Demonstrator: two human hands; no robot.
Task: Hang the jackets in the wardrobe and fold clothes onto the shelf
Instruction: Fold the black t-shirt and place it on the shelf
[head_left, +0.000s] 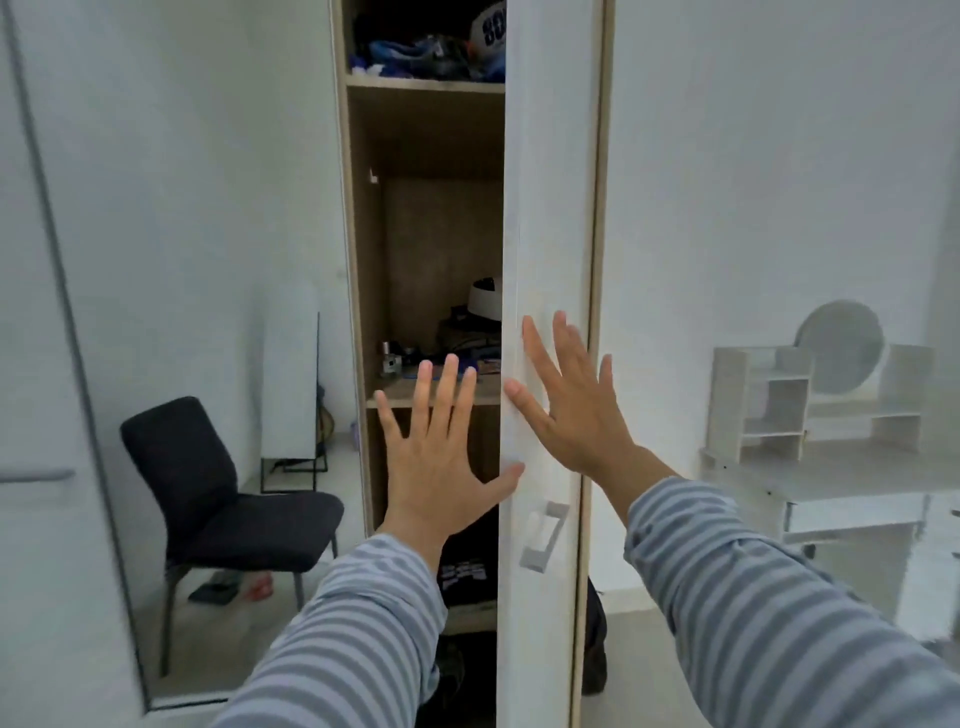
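A tall wooden wardrobe (358, 249) stands in the middle, its white door (550, 156) partly swung out on the right. My left hand (436, 462) is spread flat with straight fingers in front of the open compartment, thumb near the door's edge. My right hand (576, 405) lies flat with splayed fingers against the door face, above its white handle (543, 538). The top shelf (426, 83) holds blue and dark clothes and a cap. The middle shelf (395, 397) carries a white hat and small items. Dark folded clothes (462, 571) lie on a lower shelf.
A black chair (208, 493) stands left of the wardrobe, with small items on the floor under it. A white panel (288, 374) leans on a black frame behind it. A white dressing table (831, 467) with a round mirror and small shelves stands on the right.
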